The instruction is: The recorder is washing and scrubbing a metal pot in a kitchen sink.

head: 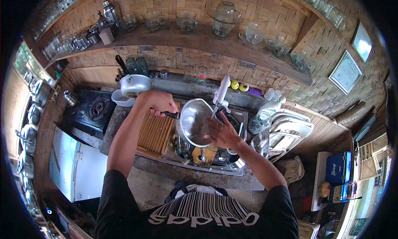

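My left hand [162,103] grips the black handle [171,115] of a shiny metal saucepan [190,122]. The pan is tilted over a steel sink [245,114], its inside facing up and toward me. Against the right rim of the pan is my right hand [223,132], fingers spread; I see nothing held in it. A thin stream of water falls from a pale tap [222,88] beside the right fingers. Below the pan, the sink holds drinking glasses, a metal cup [237,162] and a yellow-brown board [203,155], partly hidden.
A slatted wooden board [154,133] lies left of the sink. Further left stand an aluminium pot [135,86], a white plastic tub [122,98] and a gas stove [93,106]. Plastic bottles [270,110] and white trays [290,125] stand right. Glassware lines a wooden shelf [189,39] above.
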### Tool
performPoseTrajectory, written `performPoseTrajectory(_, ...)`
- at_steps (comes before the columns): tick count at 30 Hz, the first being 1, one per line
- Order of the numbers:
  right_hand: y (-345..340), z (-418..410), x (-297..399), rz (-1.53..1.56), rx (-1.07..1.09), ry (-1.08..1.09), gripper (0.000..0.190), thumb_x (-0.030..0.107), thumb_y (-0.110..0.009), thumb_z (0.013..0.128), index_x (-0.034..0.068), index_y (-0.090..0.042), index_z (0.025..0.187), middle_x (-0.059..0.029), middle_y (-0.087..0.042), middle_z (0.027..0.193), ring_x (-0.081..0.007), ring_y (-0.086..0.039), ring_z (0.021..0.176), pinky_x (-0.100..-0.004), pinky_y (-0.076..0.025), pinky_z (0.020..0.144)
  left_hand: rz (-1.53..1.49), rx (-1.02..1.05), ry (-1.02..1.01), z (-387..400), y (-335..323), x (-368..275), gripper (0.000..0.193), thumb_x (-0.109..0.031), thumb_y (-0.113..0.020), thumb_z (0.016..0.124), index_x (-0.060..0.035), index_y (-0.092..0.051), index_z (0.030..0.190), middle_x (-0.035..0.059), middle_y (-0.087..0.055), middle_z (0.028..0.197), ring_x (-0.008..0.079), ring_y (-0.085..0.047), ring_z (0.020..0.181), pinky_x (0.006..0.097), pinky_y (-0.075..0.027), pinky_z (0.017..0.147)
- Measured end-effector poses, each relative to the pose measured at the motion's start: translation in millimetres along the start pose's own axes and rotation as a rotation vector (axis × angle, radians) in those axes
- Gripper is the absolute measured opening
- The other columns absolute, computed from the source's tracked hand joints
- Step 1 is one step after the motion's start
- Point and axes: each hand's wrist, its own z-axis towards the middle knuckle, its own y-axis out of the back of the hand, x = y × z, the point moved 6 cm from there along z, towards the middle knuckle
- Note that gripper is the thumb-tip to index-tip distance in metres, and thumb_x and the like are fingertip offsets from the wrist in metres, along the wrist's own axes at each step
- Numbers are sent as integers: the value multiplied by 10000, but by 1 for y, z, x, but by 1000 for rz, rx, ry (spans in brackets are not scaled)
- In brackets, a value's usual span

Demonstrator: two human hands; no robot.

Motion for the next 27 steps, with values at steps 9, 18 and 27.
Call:
performPoseTrajectory(9, 0, 11, -3, 89, 78, -50, 645, 574, -317, 1035, 75, -579, 1347, -109, -588, 1365, -229, -471, 1366, -548, -115, 1237, -1, -7, 12, -6, 2, -2, 358, -372, -509, 1042, -260, -632, 1359, 8, -661, 739, 95, -562, 532, 275, -500, 494)
performPoseTrajectory(18, -1, 19, -8, 187, 197, -99, 587, 536, -328, 1049, 111, -577, 1368, -85, -561, 1416, -242, -443, 1397, -562, -99, 1236, -33, -12, -6, 2, -5, 6, 368, -372, -503, 1035, -255, -632, 1360, 12, -654, 729, 96, -554, 522, 266, -494, 482)
performPoseTrajectory(27, 5, 36, -7, 39, -59, 11, 568, 497, -365, 1048, 85, -551, 1393, -42, -466, 1530, -205, -370, 1453, -542, -143, 1223, -73, 8, -47, 1, -15, 1, 378, -397, -516, 1030, -258, -627, 1363, 5, -635, 697, 85, -542, 507, 260, -474, 453)
